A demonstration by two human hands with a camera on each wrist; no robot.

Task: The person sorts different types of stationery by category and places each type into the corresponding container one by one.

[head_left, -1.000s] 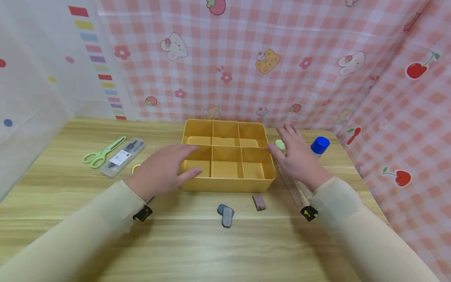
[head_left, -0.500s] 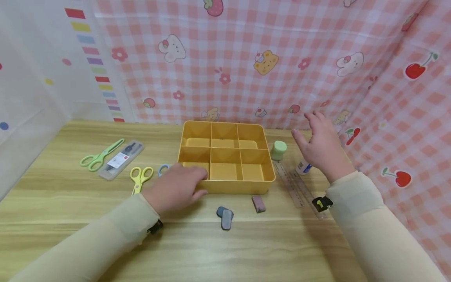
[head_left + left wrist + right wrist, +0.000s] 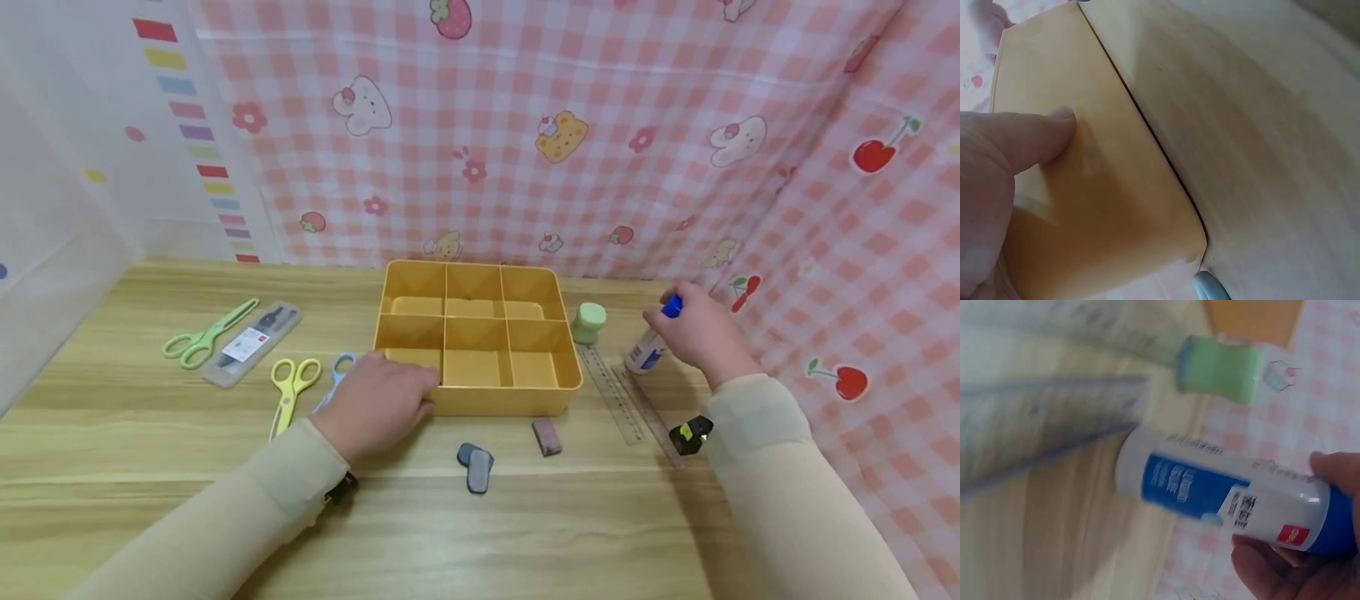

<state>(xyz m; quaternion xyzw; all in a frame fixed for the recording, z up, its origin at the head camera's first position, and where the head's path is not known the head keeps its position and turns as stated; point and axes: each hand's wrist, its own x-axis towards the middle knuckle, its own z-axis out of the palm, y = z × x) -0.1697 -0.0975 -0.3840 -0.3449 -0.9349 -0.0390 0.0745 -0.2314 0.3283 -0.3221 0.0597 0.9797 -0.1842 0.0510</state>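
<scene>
Head view: our left hand [image 3: 381, 402] pinches the box [image 3: 504, 402], steadying it we guess, right hand [image 3: 701, 330] curled round the glue [image 3: 646, 352]

On the bottle [image 3: 1222, 487] in our right grip [image 3: 703, 333], we read "LIQUID GLUE" on the blue label [image 3: 1175, 487]; closer to the grip stand a square code [image 3: 1245, 511] and a red logo [image 3: 1294, 534], its letters blurred. Left of the grip, the rulers' [image 3: 613, 396] numbers escape us.
</scene>
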